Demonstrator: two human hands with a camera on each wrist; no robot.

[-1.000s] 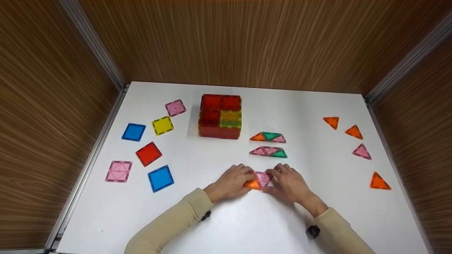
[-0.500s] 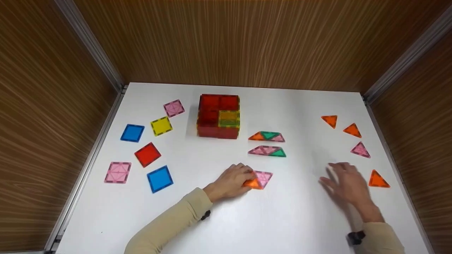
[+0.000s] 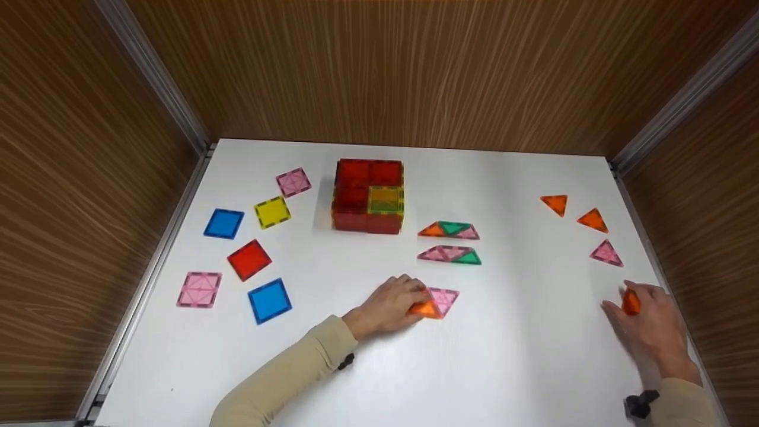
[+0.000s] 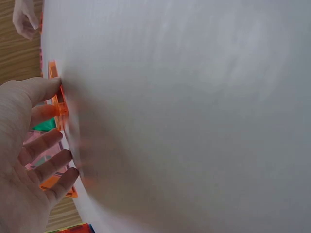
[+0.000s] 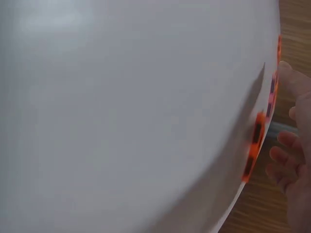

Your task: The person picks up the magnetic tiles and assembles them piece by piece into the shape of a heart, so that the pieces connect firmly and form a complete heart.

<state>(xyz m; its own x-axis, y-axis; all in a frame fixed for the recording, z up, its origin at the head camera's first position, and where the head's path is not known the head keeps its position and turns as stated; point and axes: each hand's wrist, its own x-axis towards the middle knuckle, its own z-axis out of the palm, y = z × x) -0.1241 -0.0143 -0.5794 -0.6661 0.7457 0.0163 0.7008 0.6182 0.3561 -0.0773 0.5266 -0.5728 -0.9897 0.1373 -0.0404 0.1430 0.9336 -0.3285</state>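
Note:
In the head view my left hand [image 3: 388,303] is at the near middle of the table, holding an orange triangular magnetic tile [image 3: 426,309]. The left wrist view has its thumb and forefinger pinching the orange tile [image 4: 59,104], the other fingers spread. A pink triangular tile [image 3: 445,300] lies edge to edge with this orange one. Far to the right, my right hand [image 3: 655,326] hovers over another orange triangular tile [image 3: 631,302], partly covering it. In the right wrist view that orange tile [image 5: 254,148] lies apart from the loosely bent fingers [image 5: 286,160].
Two joined strips of triangles, one upper [image 3: 453,228] and one lower [image 3: 452,254], lie beyond my left hand. A red and yellow tile box [image 3: 367,201] stands behind. Square tiles, including a red one [image 3: 249,260], are scattered left. Loose triangles, one pink [image 3: 606,254], lie right.
My right hand has let go of the pink triangle and moved right to the orange triangle near the table's right edge. The left hand has stayed in place on its orange tile.

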